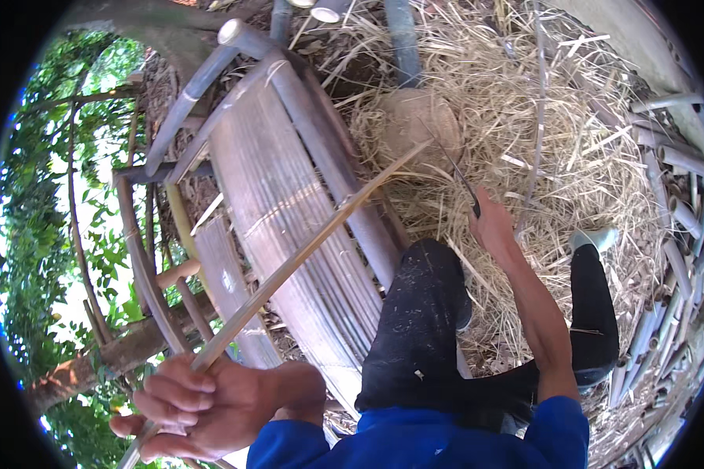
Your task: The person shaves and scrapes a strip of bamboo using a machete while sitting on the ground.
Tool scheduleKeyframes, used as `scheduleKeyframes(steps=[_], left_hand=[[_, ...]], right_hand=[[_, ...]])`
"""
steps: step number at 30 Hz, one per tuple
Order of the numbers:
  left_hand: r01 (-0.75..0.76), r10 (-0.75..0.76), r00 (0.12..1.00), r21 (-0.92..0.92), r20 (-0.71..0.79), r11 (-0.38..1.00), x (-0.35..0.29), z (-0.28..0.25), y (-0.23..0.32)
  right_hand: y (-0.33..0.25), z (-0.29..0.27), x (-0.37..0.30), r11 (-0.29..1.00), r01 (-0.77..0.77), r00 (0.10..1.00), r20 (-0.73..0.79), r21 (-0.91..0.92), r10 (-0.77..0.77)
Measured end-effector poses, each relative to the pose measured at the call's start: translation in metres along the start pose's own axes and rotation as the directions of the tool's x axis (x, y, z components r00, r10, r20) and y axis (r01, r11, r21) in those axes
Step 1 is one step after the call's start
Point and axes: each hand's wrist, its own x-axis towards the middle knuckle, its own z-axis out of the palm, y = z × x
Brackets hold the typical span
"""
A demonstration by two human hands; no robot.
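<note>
My left hand [211, 402] is closed around a long bamboo strip [289, 270] near its lower end. The strip slants up to the right across a bamboo bench, and its far tip lies over a round wooden chopping block [403, 117]. In my right hand [493, 223] is a knife [463, 181], its dark handle in the fist. The thin blade points up and left over the block, close to the strip's tip. A thin pale sliver curves off the strip near that end. Whether the blade touches the strip I cannot tell.
The slatted bamboo bench [278, 172] stands to the left of my legs. Pale bamboo shavings [571, 156] cover the ground around the block. Cut bamboo pieces [680, 211] are heaped along the right side. A grey-blue bamboo pole [403, 43] rises behind the block.
</note>
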Motion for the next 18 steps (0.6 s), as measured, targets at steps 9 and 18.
scheduleKeyframes(steps=[9,18], left_hand=[[-0.151,0.181,0.981,0.321,-0.067,0.935,-0.003,0.039,-0.008],[-0.173,0.205,0.975,0.287,-0.084,0.942,-0.009,0.039,-0.009]], right_hand=[[-0.199,-0.088,-0.129,0.766,0.642,0.751,-0.234,0.04,-0.617],[-0.113,-0.012,-0.038,0.961,0.276,0.953,-0.132,0.005,-0.273]])
